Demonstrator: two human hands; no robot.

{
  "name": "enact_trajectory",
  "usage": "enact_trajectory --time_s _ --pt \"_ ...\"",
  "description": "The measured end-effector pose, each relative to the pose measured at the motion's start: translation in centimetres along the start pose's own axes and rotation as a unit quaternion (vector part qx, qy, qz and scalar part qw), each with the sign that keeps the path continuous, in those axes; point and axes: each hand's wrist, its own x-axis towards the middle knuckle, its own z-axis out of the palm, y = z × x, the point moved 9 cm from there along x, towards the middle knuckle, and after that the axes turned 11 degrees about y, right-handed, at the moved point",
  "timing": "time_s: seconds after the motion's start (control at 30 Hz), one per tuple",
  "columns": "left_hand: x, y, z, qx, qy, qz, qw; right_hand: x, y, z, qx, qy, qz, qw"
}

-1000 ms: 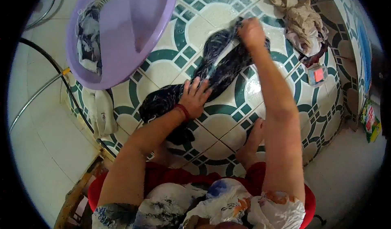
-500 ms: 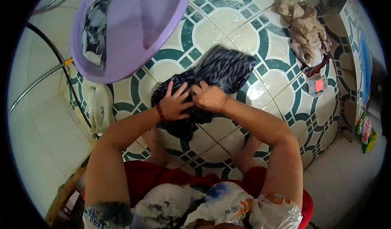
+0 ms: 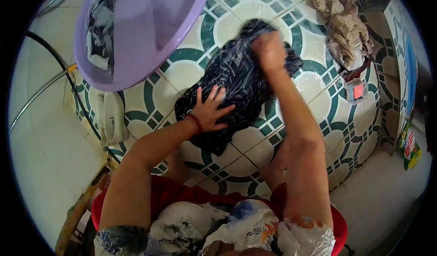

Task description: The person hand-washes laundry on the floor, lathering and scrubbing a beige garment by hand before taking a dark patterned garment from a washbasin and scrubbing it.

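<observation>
A dark garment with white streaks lies spread out and wrinkled on the wet tiled floor in front of me. My left hand, a red band on its wrist, rests flat on its near left part with the fingers spread. Farther out, my right hand is closed at the garment's upper right part; motion blurs its fingers, and fabric bunches around it.
A purple basin at upper left contains black-and-white cloth. Beside it lie a pale cloth item and a hose. Beige clothes, a small box with a pink block and a green packet are on the right.
My right hand has moved forward and to the right, away from my left hand, and the garment now stretches farther out. My left hand remains on the cloth, shifted slightly right.
</observation>
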Motion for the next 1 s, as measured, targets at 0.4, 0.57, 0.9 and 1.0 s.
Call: enact_trajectory --time_s 0.4,0.57,0.9,1.0 --pt "-0.1 0.4 -0.8 -0.003 0.035 0.006 0.999 15.3 3.4 -20.7 0.629 0.122 0.26 0.722" --pt "0.0 0.3 -0.8 0.006 0.038 0.007 0.999 9.6 7.5 -10.3 -0.158 -0.038 -0.147 0.976" --pt "0.0 0.3 -0.4 0.001 0.02 0.0 1.0 4.5 2.3 0.3 -0.091 -0.168 -0.261 0.946" --pt "-0.1 0.3 -0.6 0.002 0.02 0.006 1.0 5.8 -1.4 -3.4 -0.3 -0.039 -0.399 0.866"
